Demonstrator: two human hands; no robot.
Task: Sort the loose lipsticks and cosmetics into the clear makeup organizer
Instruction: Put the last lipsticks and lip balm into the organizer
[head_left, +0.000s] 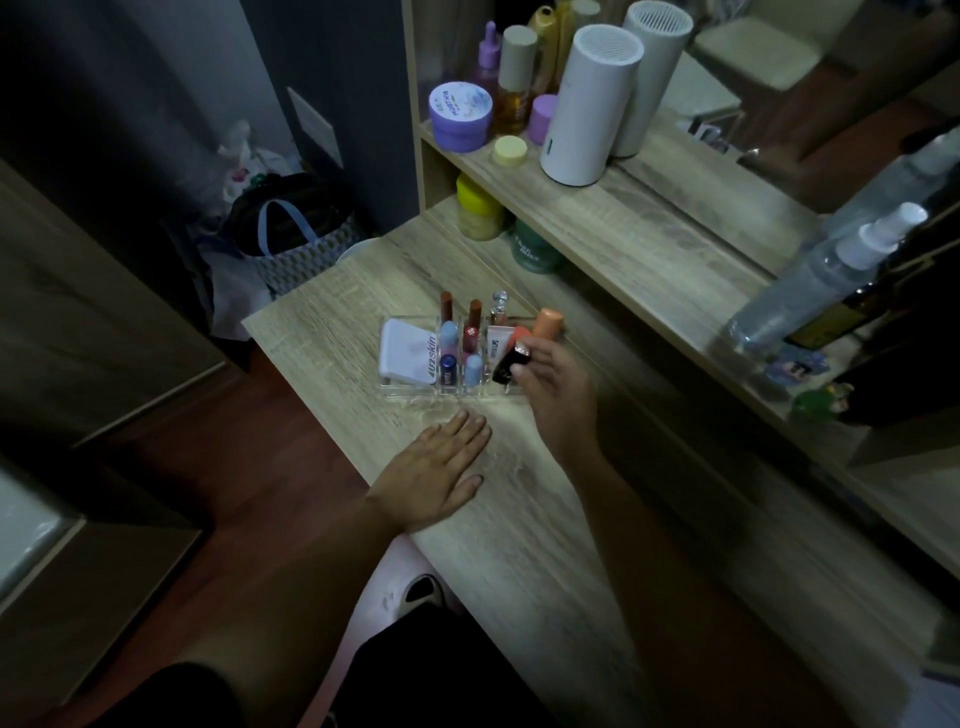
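Observation:
The clear makeup organizer (410, 388) stands on the wooden vanity top. It holds a white compact (408, 351), several lipsticks such as a dark blue one (448, 369) and a red one (471, 325), a small glass bottle (498, 306) and an orange tube (548, 323). My right hand (558, 389) hovers over the organizer's right end, fingertips pinching a black lipstick (510, 365) that is tilted above a right compartment. My left hand (441, 467) lies flat, palm down, on the tabletop in front of the organizer, holding nothing.
A shelf behind carries purple jars (460, 115), bottles and a white cylinder (587, 104). Yellow (478, 205) and green (535, 249) jars sit under it. A spray bottle (826, 270) leans at right by the mirror. A patterned bag (301, 244) stands on the floor at left.

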